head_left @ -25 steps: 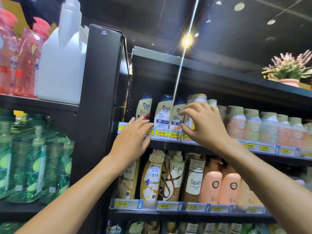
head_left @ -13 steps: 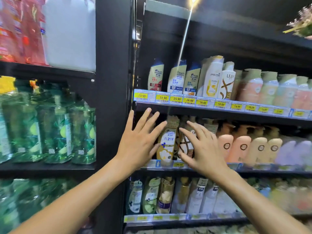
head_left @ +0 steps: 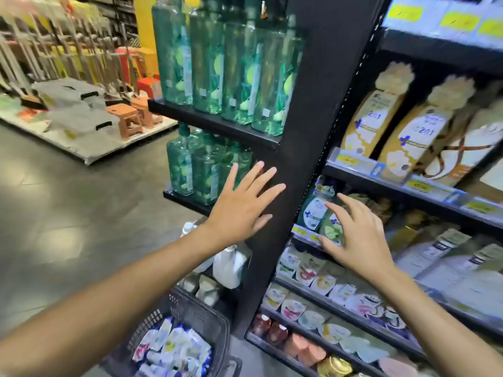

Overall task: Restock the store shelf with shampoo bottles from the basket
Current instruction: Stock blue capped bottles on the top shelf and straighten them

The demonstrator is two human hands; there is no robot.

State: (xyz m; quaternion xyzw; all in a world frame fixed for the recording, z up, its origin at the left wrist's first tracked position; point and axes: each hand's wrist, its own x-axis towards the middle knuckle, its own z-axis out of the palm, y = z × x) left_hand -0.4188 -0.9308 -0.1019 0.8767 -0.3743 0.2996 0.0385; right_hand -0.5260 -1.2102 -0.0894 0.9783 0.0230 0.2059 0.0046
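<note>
Low at near left, the basket [head_left: 187, 314] of shampoo bottles [head_left: 174, 349] now shows; your left hand [head_left: 242, 210] and right hand [head_left: 356, 240], both spread and empty, have left the upper shelf [head_left: 435, 42]; next pickup likely

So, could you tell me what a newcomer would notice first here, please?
The left hand, open and empty, is spread before the black shelf upright, and the right hand, also empty, hovers by dark green bottles on a lower shelf. Rows of clear green bottles stand above left. At the bottom, a dark basket holds white and blue shampoo bottles.
</note>
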